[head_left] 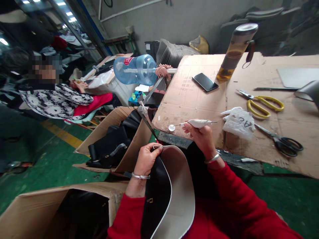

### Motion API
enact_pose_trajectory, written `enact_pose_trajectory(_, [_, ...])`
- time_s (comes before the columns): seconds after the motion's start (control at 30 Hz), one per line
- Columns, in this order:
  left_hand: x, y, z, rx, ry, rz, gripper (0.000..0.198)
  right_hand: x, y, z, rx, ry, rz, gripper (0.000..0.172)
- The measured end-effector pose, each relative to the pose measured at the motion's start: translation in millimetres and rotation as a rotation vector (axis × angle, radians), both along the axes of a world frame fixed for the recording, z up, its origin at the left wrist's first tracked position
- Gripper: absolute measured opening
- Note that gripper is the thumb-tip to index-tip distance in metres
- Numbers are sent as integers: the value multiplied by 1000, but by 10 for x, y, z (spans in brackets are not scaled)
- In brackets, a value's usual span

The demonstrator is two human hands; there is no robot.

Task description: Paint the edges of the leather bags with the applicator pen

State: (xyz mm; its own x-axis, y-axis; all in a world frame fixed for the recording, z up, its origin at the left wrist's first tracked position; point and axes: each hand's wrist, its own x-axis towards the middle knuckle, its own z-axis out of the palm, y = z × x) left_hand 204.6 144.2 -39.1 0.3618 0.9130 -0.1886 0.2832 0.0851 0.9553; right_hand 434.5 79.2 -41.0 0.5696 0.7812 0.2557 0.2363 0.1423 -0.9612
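My left hand (146,159) pinches the top edge of a black bag (159,179), whose pale lining (181,179) shows through its wide mouth. The bag rests against my lap, with a small gold-coloured fitting on its black side. My right hand (203,137) grips a slim white tool (199,123) with a thin tip at each end. Its left tip reaches a small round white cap (171,127) near the table's edge; whether it touches the contents I cannot tell. A crumpled plastic bag (239,122) lies right of this hand.
The cardboard-covered table (184,96) carries a phone (205,82), a tilted-looking drink bottle (235,53), yellow scissors (264,105) and black scissors (286,144). Boxes of black bags (112,141) stand at left. A blue water jug (136,69) and a seated person (57,96) are beyond.
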Motion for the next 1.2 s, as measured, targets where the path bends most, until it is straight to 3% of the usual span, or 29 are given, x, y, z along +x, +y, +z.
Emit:
enact_pose_trajectory(0.13, [-18,3,3,-17,-13,-11,16,-16,-19,56,34,149,-13,36])
enact_pose_trajectory(0.33, [-36,-1,76,-45,-7,-34,19,-205,-114,72,-38,307,267,37])
enact_pose_trajectory(0.43, [-56,1,84,-48,-14,-31,19,-305,-130,45,-66,300,340,37])
enact_pose_trajectory(0.97, [-102,-26,85,-91,-60,2,19,-381,-94,28,-78,199,383,41])
enact_pose_trajectory(1.2, [-81,-43,63,-34,-26,6,18,-396,-78,-38,-85,234,408,40])
